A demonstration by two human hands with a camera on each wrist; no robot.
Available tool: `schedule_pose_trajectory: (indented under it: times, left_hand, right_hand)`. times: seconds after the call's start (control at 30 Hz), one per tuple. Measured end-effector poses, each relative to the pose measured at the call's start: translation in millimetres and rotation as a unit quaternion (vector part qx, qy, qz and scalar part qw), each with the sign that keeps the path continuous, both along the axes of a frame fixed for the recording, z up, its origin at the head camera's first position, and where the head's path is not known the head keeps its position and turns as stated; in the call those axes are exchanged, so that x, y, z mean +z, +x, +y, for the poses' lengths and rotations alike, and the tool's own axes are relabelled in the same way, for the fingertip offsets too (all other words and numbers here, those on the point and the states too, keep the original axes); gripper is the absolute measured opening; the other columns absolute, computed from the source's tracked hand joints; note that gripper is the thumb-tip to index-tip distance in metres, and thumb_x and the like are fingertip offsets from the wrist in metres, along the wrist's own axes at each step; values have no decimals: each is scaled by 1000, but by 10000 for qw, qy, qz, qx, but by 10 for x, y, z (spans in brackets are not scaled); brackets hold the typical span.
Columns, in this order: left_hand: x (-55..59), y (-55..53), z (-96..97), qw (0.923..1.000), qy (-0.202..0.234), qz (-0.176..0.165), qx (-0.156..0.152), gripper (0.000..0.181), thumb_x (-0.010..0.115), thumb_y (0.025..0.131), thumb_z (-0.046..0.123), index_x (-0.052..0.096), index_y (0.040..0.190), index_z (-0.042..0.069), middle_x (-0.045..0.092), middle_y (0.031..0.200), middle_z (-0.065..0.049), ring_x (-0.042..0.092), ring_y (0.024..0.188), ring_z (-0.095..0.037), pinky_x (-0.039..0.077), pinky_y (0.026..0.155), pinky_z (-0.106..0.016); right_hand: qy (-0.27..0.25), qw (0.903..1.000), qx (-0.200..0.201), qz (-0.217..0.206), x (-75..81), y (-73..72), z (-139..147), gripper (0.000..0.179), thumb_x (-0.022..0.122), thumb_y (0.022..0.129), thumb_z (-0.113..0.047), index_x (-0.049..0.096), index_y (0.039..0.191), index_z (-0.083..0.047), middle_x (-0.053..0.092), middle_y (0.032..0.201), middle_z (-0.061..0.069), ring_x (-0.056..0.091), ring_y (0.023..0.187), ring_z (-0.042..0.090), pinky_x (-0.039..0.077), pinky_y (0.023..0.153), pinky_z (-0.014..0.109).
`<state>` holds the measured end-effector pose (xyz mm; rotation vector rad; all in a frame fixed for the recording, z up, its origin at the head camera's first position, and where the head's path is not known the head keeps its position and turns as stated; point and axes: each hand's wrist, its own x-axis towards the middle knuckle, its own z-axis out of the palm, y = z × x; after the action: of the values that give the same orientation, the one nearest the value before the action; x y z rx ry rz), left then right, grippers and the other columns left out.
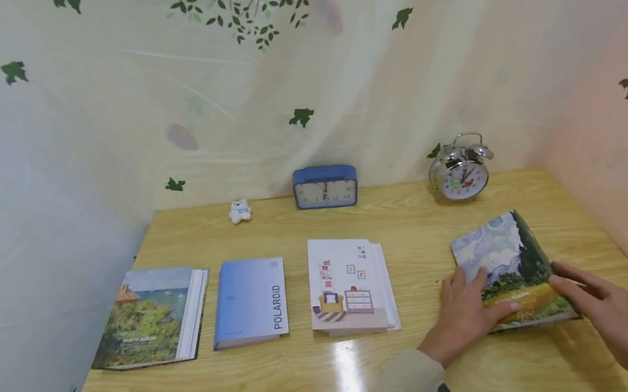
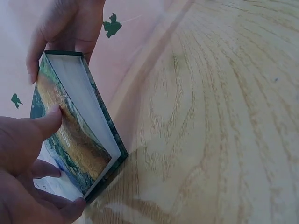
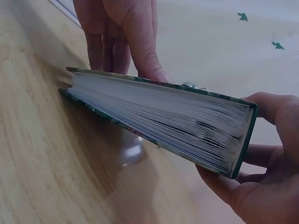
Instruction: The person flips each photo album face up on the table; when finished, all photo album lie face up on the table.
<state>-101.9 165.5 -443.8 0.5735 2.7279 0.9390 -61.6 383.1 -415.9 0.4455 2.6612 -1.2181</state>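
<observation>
A thick photo album (image 1: 516,261) with a painted landscape cover is at the right of the table, its spine side raised and its opposite edge low by the tabletop. My right hand (image 1: 616,307) grips the dark spine, thumb and fingers on either side in the right wrist view. At the album's left edge, my left hand (image 1: 465,312) holds it, the thumb (image 2: 46,122) lying on the front cover and other fingers at the edge. The page block (image 3: 187,119) shows between the covers, which spread slightly apart toward the left hand.
Left of the hands lie a white album (image 1: 339,286) with a furniture drawing, a blue POLAROID album (image 1: 250,302) and another landscape photo album (image 1: 147,320). Along the back stand a white bear figure (image 1: 240,211), a blue clock (image 1: 325,187) and a silver twin-bell alarm clock (image 1: 462,175), before patterned cloth.
</observation>
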Motion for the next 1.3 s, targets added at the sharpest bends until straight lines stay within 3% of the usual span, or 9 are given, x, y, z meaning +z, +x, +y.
schedule_pose_trajectory:
  times: [0.13,0.23,0.3,0.33,0.5,0.6,0.8,1.0,1.3]
  left_hand:
    - [7,-16,-14,9997,61,233,-110,74,52,87,65,38,147,24,36,151,-3,36,137,-19,35,109,-29]
    - [3,-43,-19,9986,277,346,-282,75,54,88,62,39,147,19,39,150,-4,40,136,-18,37,108,-26]
    - [-6,-67,-24,9975,538,241,-395,75,56,88,60,39,147,17,39,150,-4,42,134,-17,40,105,-25]
    - [-9,-78,-26,9965,688,128,-451,74,56,88,59,38,148,17,38,150,-3,42,134,-16,41,105,-24]
    - [-21,-131,-57,9855,1515,-374,-660,75,59,91,50,30,151,16,35,152,0,51,123,-7,43,97,-17]
    - [1,-145,-75,9763,1999,-372,-739,73,54,95,47,24,152,14,33,153,0,49,126,-7,43,96,-16]
    - [138,-138,-79,9543,2875,-298,-756,67,46,99,44,12,154,26,22,157,3,34,137,-8,47,90,-15]
    - [251,-87,-141,9620,2687,-115,-463,68,48,99,42,15,154,22,23,157,1,37,134,-7,45,84,-6]
    - [332,-50,-250,9577,2855,-309,-185,68,56,97,32,21,153,16,41,144,-3,53,116,-4,46,77,-4]
  right_hand:
    - [-75,9998,-64,190,29,-17,-31,66,46,94,-57,32,150,-25,38,147,-12,40,130,7,45,94,31]
    - [-245,9983,-153,505,46,-32,-54,62,48,94,-55,36,148,-27,37,140,-26,33,125,-13,39,82,5]
    - [-507,9957,-177,752,66,-48,-78,60,50,95,-50,38,147,-24,40,134,-32,37,116,-20,41,84,4]
    - [-531,9946,-190,871,78,-57,-86,58,51,95,-48,40,146,-23,43,130,-34,40,107,-24,40,74,1]
    - [-832,9889,-56,1233,144,-82,-170,52,52,97,-39,44,144,-17,49,119,-35,45,92,-26,47,68,6]
    - [-824,9854,92,1489,163,-84,-243,50,53,98,-33,46,143,-12,50,114,-37,49,94,-24,49,67,7]
    - [-513,9838,207,1708,211,-88,-371,48,53,98,-32,49,141,-12,50,112,-37,51,92,-22,49,66,8]
    - [-108,9857,359,1644,244,-101,-449,50,52,98,-38,49,142,-15,51,119,-30,51,92,-20,50,66,10]
    - [-476,9844,660,1558,226,-116,-519,49,50,99,-34,45,144,-15,50,124,-28,51,98,-19,50,71,10]
